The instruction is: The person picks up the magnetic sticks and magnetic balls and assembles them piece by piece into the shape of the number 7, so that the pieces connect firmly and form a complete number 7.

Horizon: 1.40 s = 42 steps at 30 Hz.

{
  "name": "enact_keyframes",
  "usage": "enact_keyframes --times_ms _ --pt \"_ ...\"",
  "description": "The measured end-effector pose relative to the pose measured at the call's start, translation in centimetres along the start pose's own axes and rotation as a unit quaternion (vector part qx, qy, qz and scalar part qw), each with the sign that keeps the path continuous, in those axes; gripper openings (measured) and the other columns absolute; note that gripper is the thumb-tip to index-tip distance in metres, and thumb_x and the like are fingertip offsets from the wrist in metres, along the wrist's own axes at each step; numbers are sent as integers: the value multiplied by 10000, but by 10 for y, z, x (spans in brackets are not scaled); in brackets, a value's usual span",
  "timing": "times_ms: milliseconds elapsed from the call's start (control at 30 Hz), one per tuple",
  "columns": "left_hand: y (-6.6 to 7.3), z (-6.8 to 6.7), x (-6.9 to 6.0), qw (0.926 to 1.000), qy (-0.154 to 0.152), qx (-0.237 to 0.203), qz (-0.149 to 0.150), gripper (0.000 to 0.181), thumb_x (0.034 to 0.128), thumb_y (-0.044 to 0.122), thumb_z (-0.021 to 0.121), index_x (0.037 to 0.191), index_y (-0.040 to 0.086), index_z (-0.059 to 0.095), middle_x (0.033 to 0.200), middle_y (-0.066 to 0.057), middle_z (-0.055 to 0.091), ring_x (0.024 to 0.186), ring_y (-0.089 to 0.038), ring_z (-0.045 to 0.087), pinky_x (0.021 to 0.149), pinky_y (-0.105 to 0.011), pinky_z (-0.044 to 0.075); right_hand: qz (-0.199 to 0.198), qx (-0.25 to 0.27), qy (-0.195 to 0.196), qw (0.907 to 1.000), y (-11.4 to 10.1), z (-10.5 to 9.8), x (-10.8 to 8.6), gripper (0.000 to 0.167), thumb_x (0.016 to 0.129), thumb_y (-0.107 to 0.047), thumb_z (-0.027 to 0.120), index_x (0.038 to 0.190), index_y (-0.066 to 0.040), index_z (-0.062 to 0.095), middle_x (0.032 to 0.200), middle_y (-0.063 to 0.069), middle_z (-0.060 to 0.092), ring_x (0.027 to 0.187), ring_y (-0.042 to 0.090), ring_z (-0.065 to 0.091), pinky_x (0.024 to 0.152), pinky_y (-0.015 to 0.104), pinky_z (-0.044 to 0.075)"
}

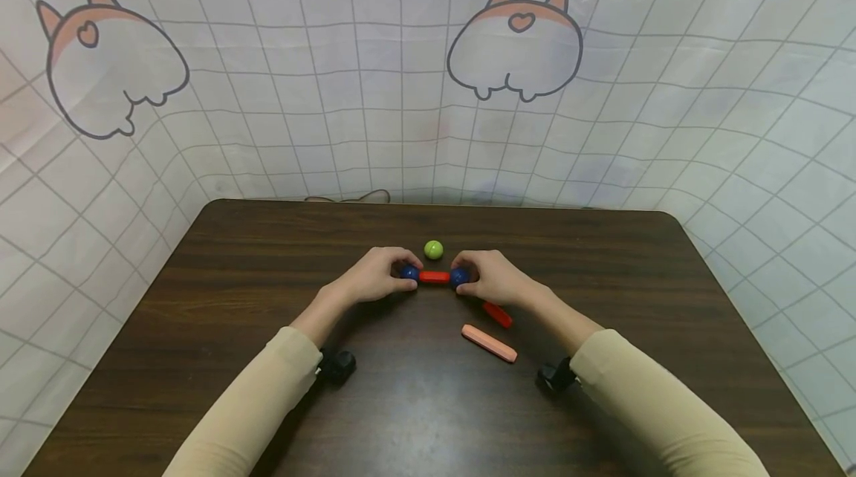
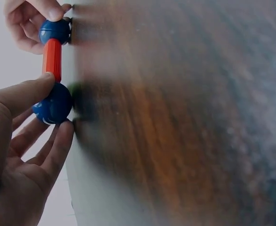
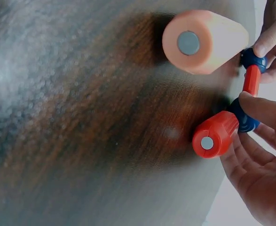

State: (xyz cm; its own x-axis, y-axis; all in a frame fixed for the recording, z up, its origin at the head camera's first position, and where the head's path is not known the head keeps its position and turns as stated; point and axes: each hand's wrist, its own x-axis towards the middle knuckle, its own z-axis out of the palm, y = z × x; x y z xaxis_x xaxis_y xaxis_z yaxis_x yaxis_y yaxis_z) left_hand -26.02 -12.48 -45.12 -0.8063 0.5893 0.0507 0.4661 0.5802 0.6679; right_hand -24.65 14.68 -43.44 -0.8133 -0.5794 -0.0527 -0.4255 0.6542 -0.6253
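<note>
My left hand [image 1: 374, 276] pinches a blue ball [image 1: 411, 273] between thumb and fingers. Another blue ball [image 1: 459, 278] is in the grip of my right hand [image 1: 498, 278]. A short red rod [image 1: 435, 277] bridges the two balls and meets both. In the left wrist view the left thumb lies where the ball [image 2: 54, 106] joins the rod [image 2: 52, 59]. Just beyond the rod sits a green ball [image 1: 433, 250]. A second red rod [image 1: 498, 314] lies below the right hand; its grey end tip shows in the right wrist view.
On the dark wooden table [image 1: 401, 403], a longer peach rod [image 1: 490, 343] lies nearer to me than the second red rod. Each wrist wears a black camera [image 1: 337, 368]. A white gridded curtain [image 1: 374, 91] surrounds the far side, and a thin cable [image 1: 364, 196] shows behind the back edge.
</note>
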Motion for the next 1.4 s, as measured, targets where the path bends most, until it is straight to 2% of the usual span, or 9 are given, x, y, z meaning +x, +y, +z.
enact_keyframes --times_ms 200,467,767,1033,1400 --pt "1 2 3 10000 15 3 10 269 921 135 798 1180 103 734 1093 -9 694 919 -175 595 855 -375 507 29 53 16 10000 1 0 -1 297 938 -101 771 1215 -61 672 1046 43 687 842 142 632 777 342 542" --pt "4 6 9 9999 -33 -72 -140 261 939 160 782 1190 114 730 1156 -25 689 1001 -191 598 947 -413 491 114 142 -17 9998 2 0 1 296 944 -102 763 1221 -62 667 1043 42 685 857 146 642 772 335 550" --pt "5 9 15 9999 -83 -22 -107 274 936 171 787 1197 108 732 1137 -20 701 1026 -178 618 962 -407 489 -9 76 46 10000 4 1 3 306 942 -108 765 1225 -49 664 1025 45 683 825 146 625 748 328 538" --pt "6 10 18 9996 -179 44 -225 290 951 233 776 1219 131 728 1167 -4 698 1054 -175 613 958 -394 488 -30 70 91 9999 3 2 3 308 936 -106 769 1221 -51 666 1006 40 683 822 149 620 745 327 533" --pt "5 10 21 9993 -257 -86 -249 248 962 256 763 1188 155 746 1112 19 697 949 -152 591 878 -364 488 54 183 69 9998 5 1 2 317 941 -108 764 1233 -48 658 1000 38 682 829 147 630 737 324 537"
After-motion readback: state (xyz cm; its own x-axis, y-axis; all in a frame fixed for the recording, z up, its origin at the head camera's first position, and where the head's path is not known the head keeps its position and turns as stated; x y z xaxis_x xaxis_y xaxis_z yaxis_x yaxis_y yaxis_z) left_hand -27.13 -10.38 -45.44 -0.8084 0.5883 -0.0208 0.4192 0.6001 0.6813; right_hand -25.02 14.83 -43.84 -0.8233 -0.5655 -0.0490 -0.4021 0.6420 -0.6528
